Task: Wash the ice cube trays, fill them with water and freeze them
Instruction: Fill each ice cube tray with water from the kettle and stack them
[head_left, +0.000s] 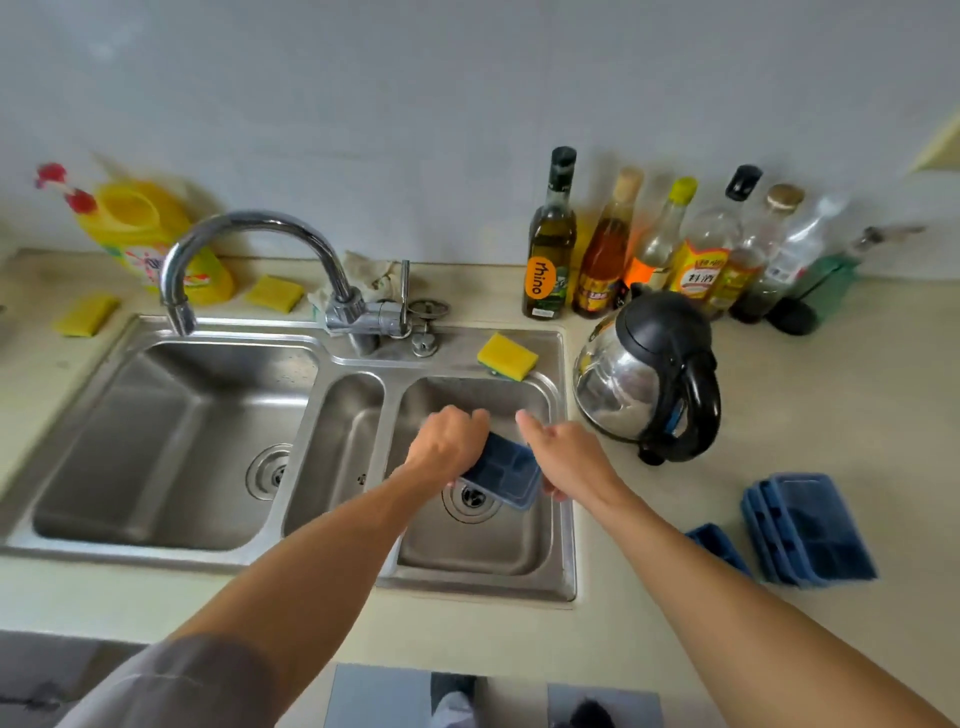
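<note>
A dark blue ice cube tray (506, 470) hangs tilted over the right basin of the steel sink (563, 519), above the drain. My left hand (449, 441) grips its left end with curled fingers. My right hand (563, 457) holds the tray's right end from below, thumb stretched out toward the back. On the counter to the right lies a stack of blue ice cube trays (810, 527), with one more blue tray (719, 545) just left of it, partly hidden by my right forearm.
The faucet (249, 244) points over the large left basin. A yellow sponge (506, 356) lies on the sink's back rim. A steel kettle (649, 374) stands right of the sink, several bottles (550, 239) behind it. A yellow detergent jug (150, 228) and sponges sit back left.
</note>
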